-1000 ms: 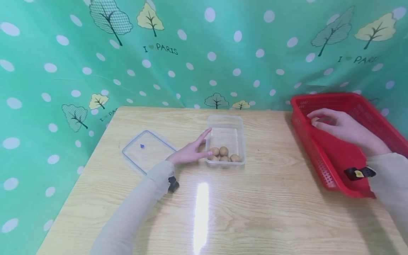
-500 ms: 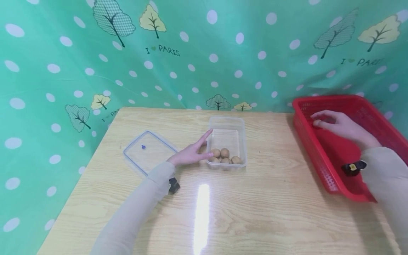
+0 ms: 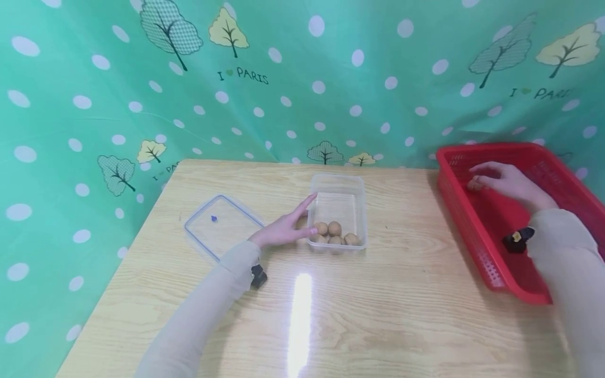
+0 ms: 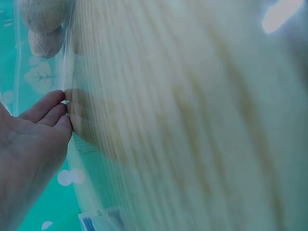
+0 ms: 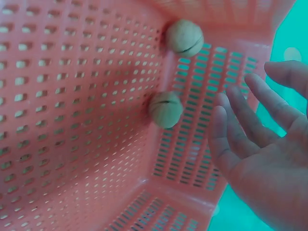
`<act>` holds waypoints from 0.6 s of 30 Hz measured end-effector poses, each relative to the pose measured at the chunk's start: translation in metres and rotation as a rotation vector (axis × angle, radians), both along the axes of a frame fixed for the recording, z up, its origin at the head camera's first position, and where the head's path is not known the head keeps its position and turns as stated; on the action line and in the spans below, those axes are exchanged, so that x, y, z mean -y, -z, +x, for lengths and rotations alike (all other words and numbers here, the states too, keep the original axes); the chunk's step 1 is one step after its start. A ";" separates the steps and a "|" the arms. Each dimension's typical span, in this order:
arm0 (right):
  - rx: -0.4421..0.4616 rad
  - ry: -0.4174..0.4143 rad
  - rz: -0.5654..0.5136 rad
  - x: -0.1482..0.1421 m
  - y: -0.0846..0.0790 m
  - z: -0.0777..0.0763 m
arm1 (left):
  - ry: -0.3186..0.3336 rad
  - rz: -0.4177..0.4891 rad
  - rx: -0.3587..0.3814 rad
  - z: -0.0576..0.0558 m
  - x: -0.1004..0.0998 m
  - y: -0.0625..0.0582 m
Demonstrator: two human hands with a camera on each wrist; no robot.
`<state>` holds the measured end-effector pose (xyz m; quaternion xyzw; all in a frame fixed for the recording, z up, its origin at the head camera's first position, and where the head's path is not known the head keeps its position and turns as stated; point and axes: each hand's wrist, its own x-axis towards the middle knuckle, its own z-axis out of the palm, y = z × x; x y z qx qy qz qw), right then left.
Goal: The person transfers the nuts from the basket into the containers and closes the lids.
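A clear plastic box (image 3: 361, 210) stands mid-table with several walnuts (image 3: 334, 228) at its near end. My left hand (image 3: 285, 227) is at the box's left side, fingers straight and spread; in the left wrist view its fingertips touch the clear wall. Over to the right, my right hand (image 3: 510, 185) reaches into a red basket (image 3: 472, 247). The right wrist view shows that hand's fingers slightly bent, with nothing between them. Two walnuts lie in the basket, an upper walnut (image 5: 185, 38) and a lower walnut (image 5: 165, 109), both apart from the fingers.
Left of the box a clear lid (image 3: 227, 223) with a blue rim lies flat, partly behind the left hand. The wooden table (image 3: 378, 315) backs onto a green patterned curtain (image 3: 264, 115). High perforated walls surround the basket's inside.
In the head view my right forearm swings left and its fingers shift slightly right inside the basket. My left hand keeps its place at the box. The whole view shifts a little.
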<state>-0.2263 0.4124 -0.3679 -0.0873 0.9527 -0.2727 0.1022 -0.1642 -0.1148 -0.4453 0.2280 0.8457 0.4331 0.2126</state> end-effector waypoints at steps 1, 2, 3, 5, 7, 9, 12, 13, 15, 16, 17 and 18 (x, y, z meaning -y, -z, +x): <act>0.008 0.004 -0.001 -0.002 0.001 -0.001 | 0.000 0.002 0.001 0.000 0.000 0.000; 0.014 0.006 -0.003 -0.003 0.003 -0.001 | 0.001 0.004 0.003 0.000 0.000 0.000; 0.018 0.009 -0.002 -0.004 0.004 -0.002 | 0.001 0.002 0.004 0.000 0.000 0.000; 0.021 0.016 0.006 -0.006 0.006 -0.003 | 0.002 -0.002 0.000 -0.001 0.001 0.001; 0.030 0.012 0.007 -0.007 0.009 -0.004 | 0.002 -0.004 -0.002 -0.001 0.001 0.002; 0.036 0.008 0.010 -0.007 0.011 -0.006 | -0.002 -0.005 -0.005 -0.001 0.001 0.002; 0.050 0.002 -0.005 -0.008 0.015 -0.009 | -0.006 -0.006 -0.008 0.000 0.000 0.001; 0.053 0.002 -0.008 -0.008 0.016 -0.009 | -0.007 -0.008 -0.008 -0.001 0.000 0.001; 0.050 0.006 -0.012 -0.009 0.020 -0.010 | -0.007 -0.016 -0.004 -0.001 0.000 0.002; 0.053 0.011 -0.012 -0.010 0.022 -0.010 | -0.007 -0.020 -0.001 -0.001 0.000 0.002; 0.053 0.014 -0.011 -0.010 0.024 -0.011 | -0.007 -0.022 0.001 -0.002 0.000 0.002; 0.056 0.015 -0.012 -0.011 0.025 -0.011 | -0.006 -0.023 0.001 -0.002 0.000 0.002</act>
